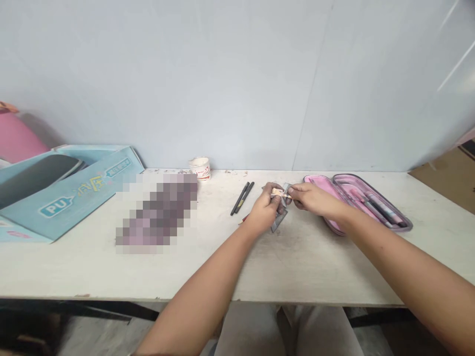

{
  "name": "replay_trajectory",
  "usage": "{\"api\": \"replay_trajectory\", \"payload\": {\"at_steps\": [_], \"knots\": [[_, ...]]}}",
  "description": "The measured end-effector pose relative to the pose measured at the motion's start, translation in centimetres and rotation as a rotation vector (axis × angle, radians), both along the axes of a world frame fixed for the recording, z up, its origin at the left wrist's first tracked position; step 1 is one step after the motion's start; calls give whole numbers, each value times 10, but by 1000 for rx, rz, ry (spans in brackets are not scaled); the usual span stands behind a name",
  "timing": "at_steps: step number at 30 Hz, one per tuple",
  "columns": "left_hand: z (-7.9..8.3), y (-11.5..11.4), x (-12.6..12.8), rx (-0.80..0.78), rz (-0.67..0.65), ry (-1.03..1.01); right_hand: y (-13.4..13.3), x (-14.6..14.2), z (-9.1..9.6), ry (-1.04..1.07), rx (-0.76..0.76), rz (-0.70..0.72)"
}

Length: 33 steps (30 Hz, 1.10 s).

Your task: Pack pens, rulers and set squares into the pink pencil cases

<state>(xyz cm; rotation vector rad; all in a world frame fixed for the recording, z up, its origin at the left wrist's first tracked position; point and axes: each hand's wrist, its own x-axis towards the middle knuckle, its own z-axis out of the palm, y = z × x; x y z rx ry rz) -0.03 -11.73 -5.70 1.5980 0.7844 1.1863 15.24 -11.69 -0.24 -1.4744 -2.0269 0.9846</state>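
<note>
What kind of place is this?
Probably a plain desk area for study or small handiwork: a scuffed white table against a bare pale wall, with an open pink pencil case, two black pens and a light-blue cardboard box.

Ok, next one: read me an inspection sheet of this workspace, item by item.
Surface: white tabletop, scuffed and grubby near the hands.
Job's things: left hand and right hand at a small peach-coloured piece and a grey flat piece.
Clutter: two black pens, open pink pencil case, white cup, blue box, pixelated object.
Fingers: both hands closed on those pieces.
Cables: nothing seen.
Surroundings: pale wall, cardboard.
</note>
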Motion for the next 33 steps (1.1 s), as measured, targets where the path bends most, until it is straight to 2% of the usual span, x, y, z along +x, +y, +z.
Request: {"api": "replay_trajectory", "payload": {"at_steps": [2, 5, 8, 13, 19, 25, 29, 33], "knots": [[-1, 4, -2, -4, 69, -26, 4, 8, -7, 43, -27, -22], [1, 7, -4, -20, 122, -99, 6, 19, -21, 69, 47, -113], [4, 5, -1, -55, 90, -156, 3, 21, -29, 180, 118, -178], [6, 0, 4, -101, 45, -188, 2, 7, -25, 382, 76, -221], [5, 0, 4, -38, 41, -118, 5, -7, -33, 571, 113, -208], [9, -6, 6, -17, -6, -105, -2, -10, -36, 617, 190, -138], [10, -8, 6, -22, 14, -107, -4, -11, -33, 564, 250, -109], [9, -8, 7, -26, 5, -115, -5, -11, -32, 537, 264, -142]]}}
